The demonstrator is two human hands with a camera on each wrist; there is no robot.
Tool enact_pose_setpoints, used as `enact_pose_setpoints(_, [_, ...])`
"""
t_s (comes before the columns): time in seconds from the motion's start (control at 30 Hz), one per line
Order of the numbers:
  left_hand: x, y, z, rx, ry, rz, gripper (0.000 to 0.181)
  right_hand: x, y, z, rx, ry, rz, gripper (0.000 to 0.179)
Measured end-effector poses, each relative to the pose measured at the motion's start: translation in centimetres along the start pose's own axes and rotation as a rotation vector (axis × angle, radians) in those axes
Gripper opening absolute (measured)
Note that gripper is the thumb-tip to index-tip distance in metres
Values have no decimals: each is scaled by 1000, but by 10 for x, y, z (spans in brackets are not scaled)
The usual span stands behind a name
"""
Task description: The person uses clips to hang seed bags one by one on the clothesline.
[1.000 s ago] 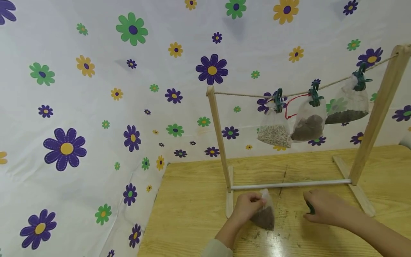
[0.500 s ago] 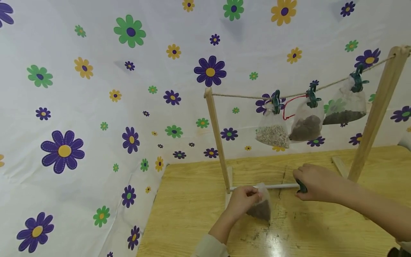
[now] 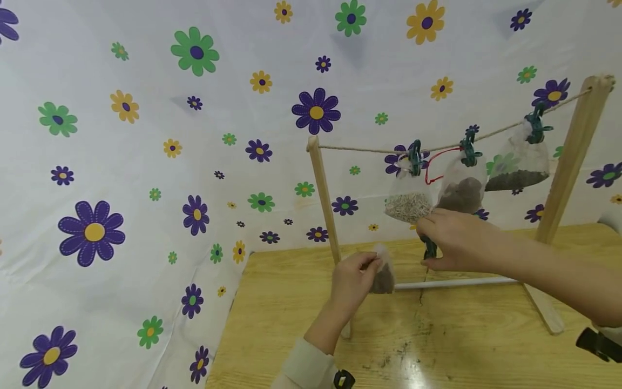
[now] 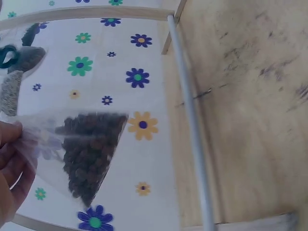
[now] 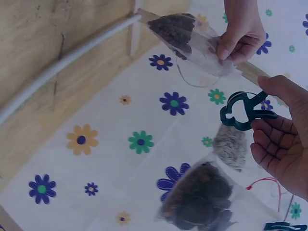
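Note:
My left hand (image 3: 352, 278) pinches the gathered top of a sheer mesh bag (image 3: 384, 275), which hangs in the air near the left post. Dark brown pellets fill the bottom of that bag, plain in the left wrist view. Between thumb and fingers, my right hand (image 3: 457, 237) holds a dark green plastic clip (image 5: 243, 110) by its handles. Above the hands, a rope (image 3: 359, 148) carries three bags in green clips: one of pale grains (image 3: 408, 207), one of dark lumps (image 3: 461, 194) and one of small black bits (image 3: 517, 180).
A wooden frame with a left post (image 3: 324, 200), a right post (image 3: 568, 162) and a white bottom rod (image 3: 461, 283) stands on the wooden table (image 3: 277, 308). Dark specks lie on the tabletop. A flower-print cloth (image 3: 146, 227) hangs behind and to the left.
Both hands have risen from the tabletop towards the rope. The left hand carries the bag up and slightly left; the right hand brings the green clip up and leftward.

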State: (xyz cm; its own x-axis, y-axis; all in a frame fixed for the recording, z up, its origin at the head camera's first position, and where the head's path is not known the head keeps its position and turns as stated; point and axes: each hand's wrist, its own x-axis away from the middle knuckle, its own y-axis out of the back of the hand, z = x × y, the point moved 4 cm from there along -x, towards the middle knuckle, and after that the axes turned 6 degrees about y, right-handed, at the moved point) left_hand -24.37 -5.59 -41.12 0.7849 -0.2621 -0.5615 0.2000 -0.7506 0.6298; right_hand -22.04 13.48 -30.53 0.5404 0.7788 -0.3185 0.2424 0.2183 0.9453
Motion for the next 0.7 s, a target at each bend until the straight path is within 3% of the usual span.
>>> enact_pose_setpoints(0.1, [-10, 9, -10, -113, -161, -127, 7, -9, 12, 1, 9, 28, -32, 39])
enact_pose_setpoints(0.2, [-21, 17, -19, -170, -223, -203, 5, -17, 22, 3, 2, 81, -96, 37])
enact_pose_setpoints(0.4, [-45, 32, -35, -190, -238, -261, 6, -35, 52, 9, -13, 252, -327, 38])
enact_pose_setpoints(0.7, [-74, 55, -56, -143, -201, -320, 13, -62, 99, 3, -63, 238, -398, 36])
